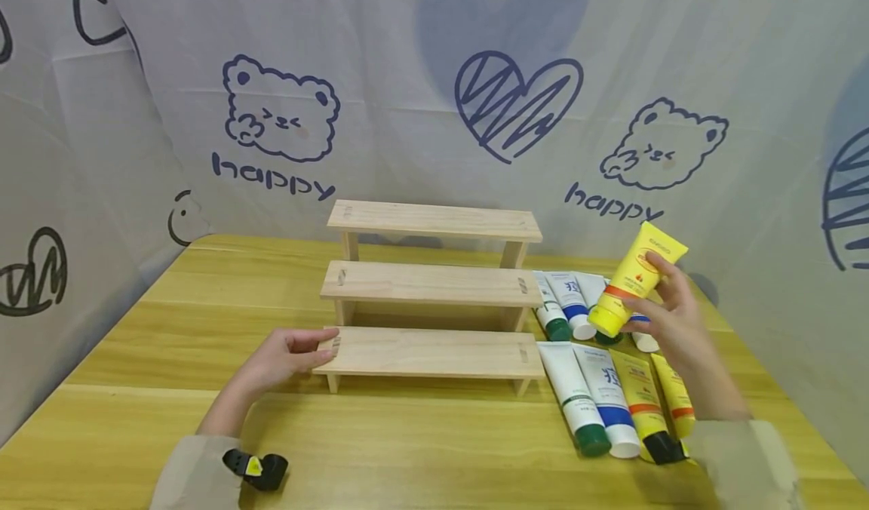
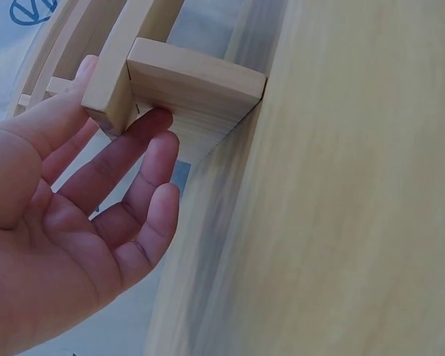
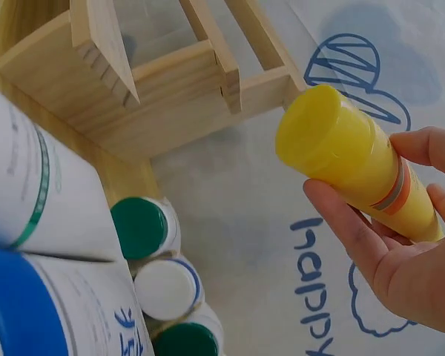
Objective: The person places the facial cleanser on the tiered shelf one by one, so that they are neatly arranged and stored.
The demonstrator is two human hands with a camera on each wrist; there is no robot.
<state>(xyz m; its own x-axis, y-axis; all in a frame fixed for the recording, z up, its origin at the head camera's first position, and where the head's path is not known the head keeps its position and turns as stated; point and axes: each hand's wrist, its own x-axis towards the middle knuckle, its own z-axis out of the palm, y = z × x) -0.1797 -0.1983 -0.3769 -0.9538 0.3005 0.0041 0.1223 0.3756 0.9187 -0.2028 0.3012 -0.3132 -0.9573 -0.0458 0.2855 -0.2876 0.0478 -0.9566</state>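
Yellow tube (image 1: 627,278), tilted cap-down, gripped between thumb and fingers of right hand (image 1: 680,317), held above the rear tubes (image 1: 569,299), right of the rack (image 1: 434,351). Left hand (image 1: 281,357) pinches the left end of the rack's lowest step, thumb on top, fingertips beneath. Front tubes (image 1: 603,393) lie side by side on the table (image 1: 421,450).

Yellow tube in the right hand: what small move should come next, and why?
Probably ease the yellow tube left toward the wooden stand: the right hand already holds it clear of the other tubes lying beside the stand, and the left hand grips the left end of the lowest step, which may help keep it steady.
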